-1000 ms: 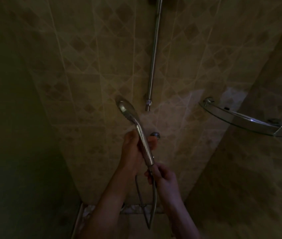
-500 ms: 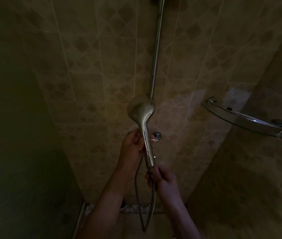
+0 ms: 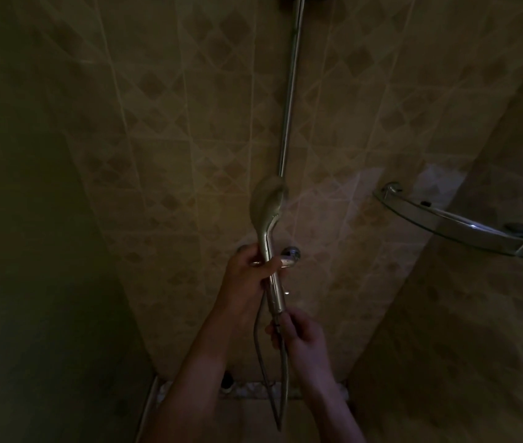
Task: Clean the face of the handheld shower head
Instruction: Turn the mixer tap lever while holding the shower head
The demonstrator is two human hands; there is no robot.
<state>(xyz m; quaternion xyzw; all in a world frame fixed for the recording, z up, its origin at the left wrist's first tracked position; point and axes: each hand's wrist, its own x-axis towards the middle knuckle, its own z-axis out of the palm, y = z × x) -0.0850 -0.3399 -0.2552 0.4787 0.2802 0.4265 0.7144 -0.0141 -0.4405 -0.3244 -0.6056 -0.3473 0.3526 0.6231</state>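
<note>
Gripping the shower head (image 3: 268,206), both hands; glass shelf (image 3: 445,219) beside.

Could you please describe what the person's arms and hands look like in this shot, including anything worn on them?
Both forearms are bare as far as the frame shows: no sleeves, gloves, watch or bracelet visible. The left hand and right hand show no rings that I can make out, though the dim light hides fine detail. The arms enter from the bottom edge, so anything worn higher up is out of view.

No readable text, labels or numbers anywhere.
</note>
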